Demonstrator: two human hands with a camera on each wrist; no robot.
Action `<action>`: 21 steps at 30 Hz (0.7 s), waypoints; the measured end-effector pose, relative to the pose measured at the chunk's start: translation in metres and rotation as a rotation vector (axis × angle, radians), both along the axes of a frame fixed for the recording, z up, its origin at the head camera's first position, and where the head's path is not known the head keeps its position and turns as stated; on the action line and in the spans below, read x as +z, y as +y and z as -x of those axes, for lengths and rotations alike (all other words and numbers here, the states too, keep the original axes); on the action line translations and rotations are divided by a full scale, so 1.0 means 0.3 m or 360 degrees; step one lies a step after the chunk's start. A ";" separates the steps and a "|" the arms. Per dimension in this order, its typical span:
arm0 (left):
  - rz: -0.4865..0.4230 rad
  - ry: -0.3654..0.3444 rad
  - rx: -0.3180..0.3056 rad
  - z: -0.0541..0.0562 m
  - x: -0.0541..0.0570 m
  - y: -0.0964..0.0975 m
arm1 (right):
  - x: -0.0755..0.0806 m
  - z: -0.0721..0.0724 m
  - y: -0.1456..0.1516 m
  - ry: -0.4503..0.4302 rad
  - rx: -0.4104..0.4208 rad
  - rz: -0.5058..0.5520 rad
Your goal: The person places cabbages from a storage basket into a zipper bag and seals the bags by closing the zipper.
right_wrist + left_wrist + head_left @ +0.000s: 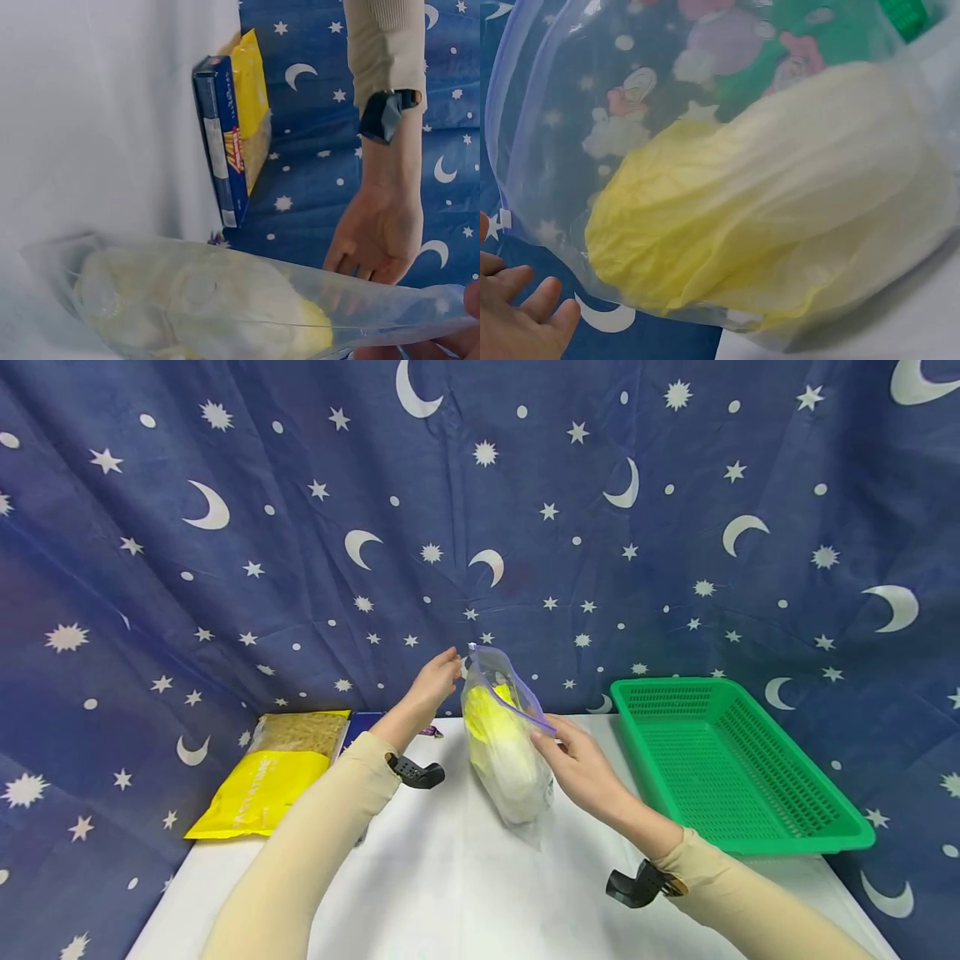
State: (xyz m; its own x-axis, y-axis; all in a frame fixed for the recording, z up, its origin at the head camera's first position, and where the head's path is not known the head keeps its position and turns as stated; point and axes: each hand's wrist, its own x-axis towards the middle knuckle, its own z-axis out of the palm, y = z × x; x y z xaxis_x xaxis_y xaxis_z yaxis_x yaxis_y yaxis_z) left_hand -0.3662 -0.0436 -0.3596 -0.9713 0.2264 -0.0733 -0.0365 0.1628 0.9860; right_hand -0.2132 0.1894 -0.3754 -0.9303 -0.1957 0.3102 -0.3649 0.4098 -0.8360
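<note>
A clear zip bag (480, 777) with a purple zip edge and cartoon prints stands upright on the table, its mouth parted. Inside it is a napa cabbage (780, 202), pale at the base and yellow at the leaves. My right hand (581, 768) pinches the bag's rim at the near right corner between thumb and fingers. On the far left side, my left hand (437, 681) is beside the bag's other top corner with its fingers loosely extended. The white zip slider (506, 218) sits at that corner, close to the left fingertips (546, 291).
A green plastic basket (757, 843) stands at the right. To the left lies a yellow pasta bag (277, 785), with a dark blue pasta box (225, 142) against it. A small purple wrapped item (431, 732) lies behind my left wrist. The starry curtain (480, 510) hangs behind the table.
</note>
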 end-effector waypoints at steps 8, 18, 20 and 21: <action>-0.0074 -0.0047 -0.0012 0.044 0.005 0.019 | -0.012 -0.015 0.012 0.0015 0.0008 0.0044; -0.0036 0.0063 -0.0039 0.053 -0.010 0.023 | -0.025 -0.025 0.023 -0.0048 0.0075 0.0135; -0.0020 0.0085 -0.0028 0.051 -0.016 0.012 | -0.023 -0.024 0.031 -0.0071 0.0069 0.0146; -0.0013 0.0093 -0.0016 0.050 -0.020 0.007 | -0.021 -0.023 0.037 -0.0089 0.0066 0.0149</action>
